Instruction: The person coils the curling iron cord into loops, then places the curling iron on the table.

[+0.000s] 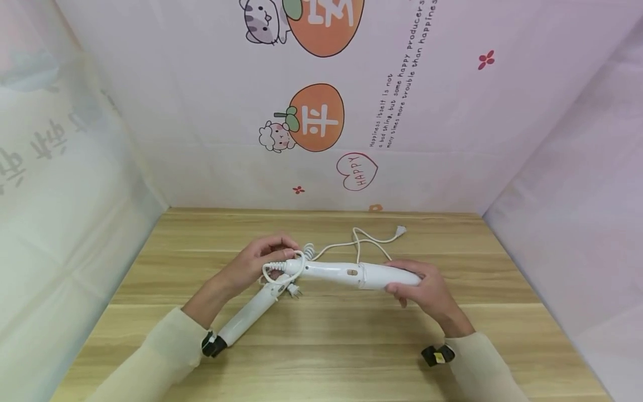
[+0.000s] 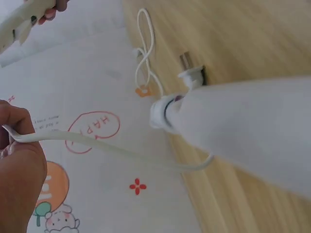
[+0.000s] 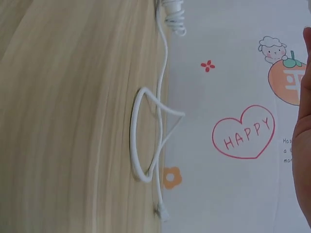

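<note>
A white hair iron (image 1: 326, 272), long and tube-shaped with a small brown switch, is held level above the table. My right hand (image 1: 427, 287) grips its right end. At its other end my left hand (image 1: 253, 262) pinches the white cord (image 2: 107, 147), which loops round the ribbed cord end. A second white hair iron (image 1: 250, 317) lies slanted on the table beside my left forearm, its body large and blurred in the left wrist view. A two-pin plug (image 1: 293, 290) is next to it. In the right wrist view the held iron is out of sight.
A loose white cord (image 1: 369, 240) trails across the back of the wooden table (image 1: 351, 357), ending in a plug (image 1: 400, 230). A printed cloth (image 1: 427, 167) hangs behind the table, and pale cloth walls stand at both sides.
</note>
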### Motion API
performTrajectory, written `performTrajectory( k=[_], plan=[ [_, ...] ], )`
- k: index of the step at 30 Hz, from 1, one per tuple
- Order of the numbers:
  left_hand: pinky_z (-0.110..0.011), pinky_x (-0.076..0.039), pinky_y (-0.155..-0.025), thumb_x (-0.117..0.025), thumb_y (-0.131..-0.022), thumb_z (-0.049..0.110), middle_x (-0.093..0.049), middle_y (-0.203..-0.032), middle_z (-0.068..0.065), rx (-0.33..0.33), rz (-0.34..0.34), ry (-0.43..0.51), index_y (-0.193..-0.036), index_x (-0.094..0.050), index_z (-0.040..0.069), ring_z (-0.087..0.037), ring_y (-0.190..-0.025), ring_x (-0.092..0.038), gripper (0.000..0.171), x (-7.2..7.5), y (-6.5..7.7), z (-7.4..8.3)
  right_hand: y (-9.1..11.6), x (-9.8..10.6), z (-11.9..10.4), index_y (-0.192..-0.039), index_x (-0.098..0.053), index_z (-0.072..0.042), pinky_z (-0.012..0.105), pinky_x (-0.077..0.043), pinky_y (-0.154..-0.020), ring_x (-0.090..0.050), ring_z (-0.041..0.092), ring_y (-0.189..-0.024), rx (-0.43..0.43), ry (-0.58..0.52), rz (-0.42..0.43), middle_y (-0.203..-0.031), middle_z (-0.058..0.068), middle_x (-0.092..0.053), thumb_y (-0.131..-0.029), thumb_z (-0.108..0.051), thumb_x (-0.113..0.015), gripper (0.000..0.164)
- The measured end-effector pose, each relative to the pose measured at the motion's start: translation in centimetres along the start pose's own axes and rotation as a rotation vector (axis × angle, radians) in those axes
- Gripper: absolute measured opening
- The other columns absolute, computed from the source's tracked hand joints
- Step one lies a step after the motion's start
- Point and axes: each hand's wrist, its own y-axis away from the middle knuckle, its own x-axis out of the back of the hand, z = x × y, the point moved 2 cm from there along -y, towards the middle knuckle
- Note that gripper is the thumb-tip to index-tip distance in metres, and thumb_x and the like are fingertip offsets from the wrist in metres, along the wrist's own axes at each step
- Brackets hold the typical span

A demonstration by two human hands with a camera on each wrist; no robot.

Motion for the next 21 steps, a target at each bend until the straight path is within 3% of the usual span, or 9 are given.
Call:
performTrajectory(
  k=[3,5,8,11,16,19,21],
  plan=[
    [-0.020,-0.041,-0.051,-0.052,-0.111,0.008,-0.062,-0.085,-0.003,0.034,0.017,0.035,-0.116,-0.060,-0.007,-0.008,-0.062,-0.050,0.018,-0.5,-0.1,-0.8,-0.3,-0.1,-0.1,-0.121,-0.082,-0.017,0.027,-0.051,-0.044,-0.062,0.005,-0.059,-0.024,0.008,0.039,-0.088,-0.004,-0.076,-0.090,0.014,-0.077,0.044],
    [-0.021,-0.040,-0.049,-0.051,-0.114,0.012,-0.063,-0.083,-0.005,0.046,0.052,0.006,-0.111,-0.060,-0.007,-0.008,-0.058,-0.049,0.021,-0.9,-0.3,-1.2,-0.5,-0.1,-0.1,-0.121,-0.081,-0.017,0.026,-0.051,-0.045,-0.061,0.006,-0.058,-0.058,0.023,0.088,-0.082,-0.001,-0.074,-0.092,0.012,-0.077,0.041],
    [-0.021,-0.039,-0.050,-0.049,-0.118,0.023,-0.063,-0.081,-0.003,0.038,0.128,-0.166,-0.110,-0.066,0.000,-0.007,-0.057,-0.046,0.030,-1.5,-0.4,-1.2,-0.8,0.1,-0.1,-0.121,-0.081,-0.010,0.026,-0.052,-0.047,-0.062,0.007,-0.058,-0.104,0.050,0.170,-0.080,0.001,-0.073,-0.093,0.009,-0.078,0.034],
    [-0.023,-0.038,-0.053,-0.049,-0.118,0.025,-0.062,-0.078,0.001,0.003,0.186,-0.389,-0.122,-0.073,0.010,-0.006,-0.058,-0.044,0.029,-1.9,-0.3,-0.8,-0.8,0.2,0.2,-0.124,-0.078,0.002,0.028,-0.056,-0.049,-0.065,0.010,-0.060,-0.110,0.048,0.231,-0.083,0.002,-0.075,-0.093,0.009,-0.079,0.031],
    [-0.026,-0.041,-0.059,-0.050,-0.117,0.023,-0.056,-0.073,0.011,-0.069,0.194,-0.675,-0.150,-0.067,0.013,-0.003,-0.059,-0.040,0.038,-2.0,0.3,-0.1,-0.8,0.3,0.5,-0.126,-0.075,0.010,0.030,-0.060,-0.053,-0.070,0.017,-0.064,-0.065,0.005,0.281,-0.085,0.003,-0.079,-0.092,0.012,-0.078,0.034],
    [-0.025,-0.038,-0.057,-0.056,-0.115,0.023,-0.050,-0.069,0.013,-0.152,0.195,-0.815,-0.152,-0.064,0.013,0.000,-0.059,-0.033,0.040,-1.9,0.6,0.0,-0.8,0.3,0.6,-0.128,-0.074,0.010,0.030,-0.060,-0.053,-0.073,0.016,-0.067,-0.055,-0.011,0.294,-0.088,0.003,-0.081,-0.093,0.014,-0.077,0.036],
    [-0.023,-0.035,-0.057,-0.062,-0.112,0.021,-0.048,-0.068,0.011,-0.235,0.212,-0.907,-0.148,-0.069,0.014,0.000,-0.060,-0.030,0.037,-1.8,0.7,0.2,-0.8,0.3,0.7,-0.129,-0.073,0.011,0.031,-0.062,-0.056,-0.075,0.015,-0.071,-0.046,-0.022,0.297,-0.098,0.001,-0.083,-0.093,0.014,-0.076,0.036]
  ],
)
